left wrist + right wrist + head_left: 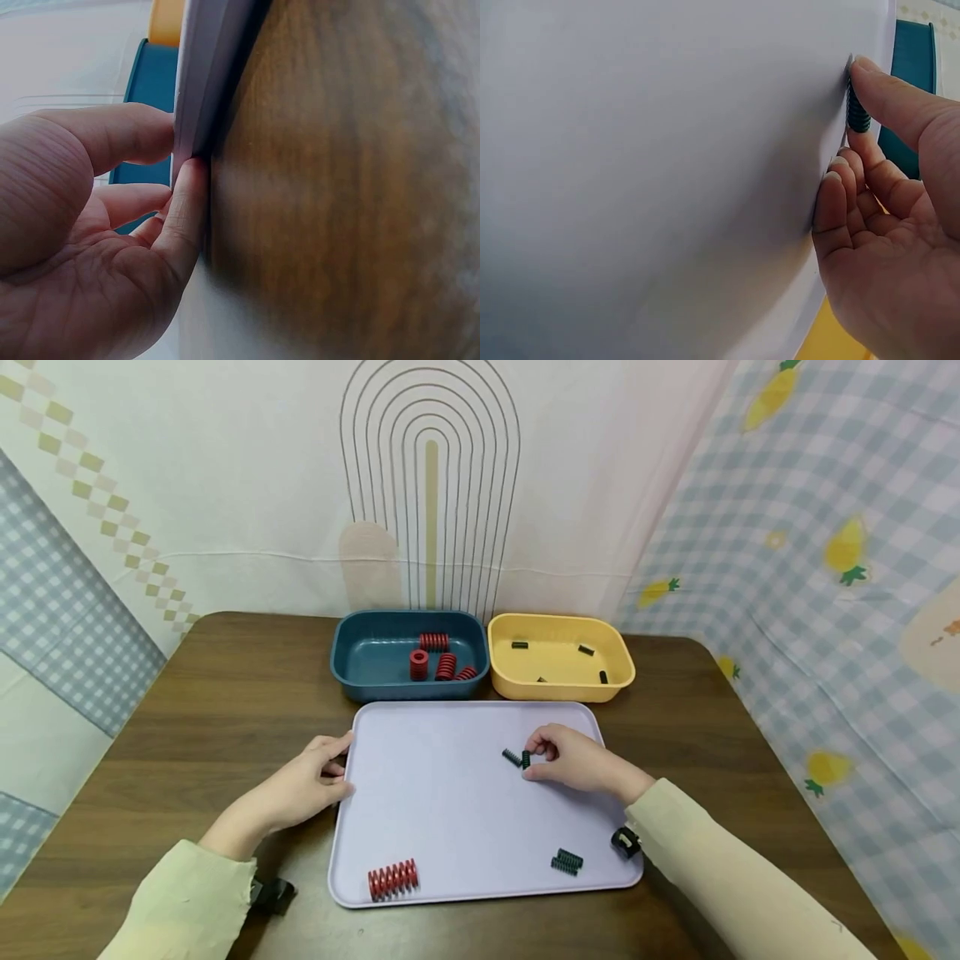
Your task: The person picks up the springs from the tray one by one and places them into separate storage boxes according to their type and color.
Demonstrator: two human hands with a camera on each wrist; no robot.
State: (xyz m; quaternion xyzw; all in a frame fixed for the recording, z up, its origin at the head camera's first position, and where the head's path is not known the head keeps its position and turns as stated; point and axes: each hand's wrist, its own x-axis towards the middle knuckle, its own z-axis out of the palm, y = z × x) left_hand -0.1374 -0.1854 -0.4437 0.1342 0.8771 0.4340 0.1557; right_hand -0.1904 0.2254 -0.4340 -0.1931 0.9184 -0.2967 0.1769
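My right hand [572, 760] is over the right part of the lilac tray [435, 793]. Its thumb and index finger pinch a small dark green coil spring [857, 111] by its two ends, close to the tray surface; the other fingers curl in beside it. Another small dark spring [512, 757] lies just left of the pinched one. At the tray's left edge, my left hand [303, 783] holds the rim. In the left wrist view its thumb lies against the rim [196, 82], and one fingertip tucks in under it.
A larger red coil spring [393, 880] lies at the tray's front left, with two dark springs [567, 861] at its front right. Behind the tray stand a blue bin [360, 681] with several red springs and a yellow bin [555, 689] with several small dark springs.
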